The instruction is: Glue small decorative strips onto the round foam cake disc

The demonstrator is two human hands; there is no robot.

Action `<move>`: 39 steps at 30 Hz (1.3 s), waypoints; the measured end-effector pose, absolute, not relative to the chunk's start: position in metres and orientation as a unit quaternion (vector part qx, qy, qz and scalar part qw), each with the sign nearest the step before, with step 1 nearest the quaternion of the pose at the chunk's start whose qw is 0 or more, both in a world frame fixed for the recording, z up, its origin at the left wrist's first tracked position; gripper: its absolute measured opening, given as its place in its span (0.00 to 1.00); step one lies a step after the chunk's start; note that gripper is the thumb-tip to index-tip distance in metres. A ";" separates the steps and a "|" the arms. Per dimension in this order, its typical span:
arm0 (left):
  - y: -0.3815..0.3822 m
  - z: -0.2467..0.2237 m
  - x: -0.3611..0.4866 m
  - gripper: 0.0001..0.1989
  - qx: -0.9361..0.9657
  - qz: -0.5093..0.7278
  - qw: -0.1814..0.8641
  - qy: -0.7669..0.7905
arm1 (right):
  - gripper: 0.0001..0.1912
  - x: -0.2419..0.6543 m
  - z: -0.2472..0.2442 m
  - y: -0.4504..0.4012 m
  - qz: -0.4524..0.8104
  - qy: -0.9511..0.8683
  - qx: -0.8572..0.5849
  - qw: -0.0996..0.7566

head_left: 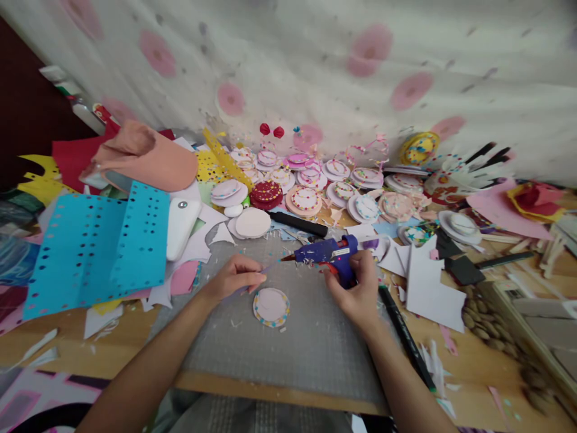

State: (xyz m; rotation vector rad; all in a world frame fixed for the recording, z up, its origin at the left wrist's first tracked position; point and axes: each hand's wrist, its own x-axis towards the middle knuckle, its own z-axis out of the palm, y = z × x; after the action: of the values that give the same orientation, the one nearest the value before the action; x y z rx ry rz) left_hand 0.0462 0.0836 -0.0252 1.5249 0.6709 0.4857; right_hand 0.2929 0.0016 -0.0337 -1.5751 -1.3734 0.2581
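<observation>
My right hand grips a blue hot glue gun, its nozzle pointing left. Between the fingertips of my left hand is a thin pale lavender strip, its end close to the nozzle; whether the two touch, I cannot tell. Below them, on the grey cutting mat, lies a round pale foam disc edged with small blue and yellow dots. A tiny white scrap rests beside the disc.
Behind the mat stand several small decorated foam hats. A blue dotted sheet, a white phone-like object and a peach cap lie left. A black marker, white foam offcuts and a box of pebble-like pieces lie right.
</observation>
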 end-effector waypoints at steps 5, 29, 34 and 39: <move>0.084 -0.023 0.047 0.22 0.673 0.211 0.645 0.295 | 0.16 0.293 -0.034 0.002 0.114 -0.570 -0.642 0.500; 0.085 -0.027 0.046 0.24 0.689 0.217 0.622 0.301 | 0.14 0.294 -0.032 0.002 0.101 -0.578 -0.646 0.488; 0.084 -0.028 0.046 0.23 0.687 0.226 0.623 0.297 | 0.15 0.294 -0.031 0.002 0.094 -0.584 -0.644 0.485; 0.085 -0.029 0.045 0.22 0.684 0.232 0.626 0.293 | 0.15 0.293 -0.031 0.001 0.091 -0.583 -0.644 0.488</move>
State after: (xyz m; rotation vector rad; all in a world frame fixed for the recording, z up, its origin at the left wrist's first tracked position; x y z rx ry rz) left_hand 0.0452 0.0846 -0.0288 1.5701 0.6729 0.5323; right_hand 0.2933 0.0013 -0.0310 -1.5650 -1.4164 0.2219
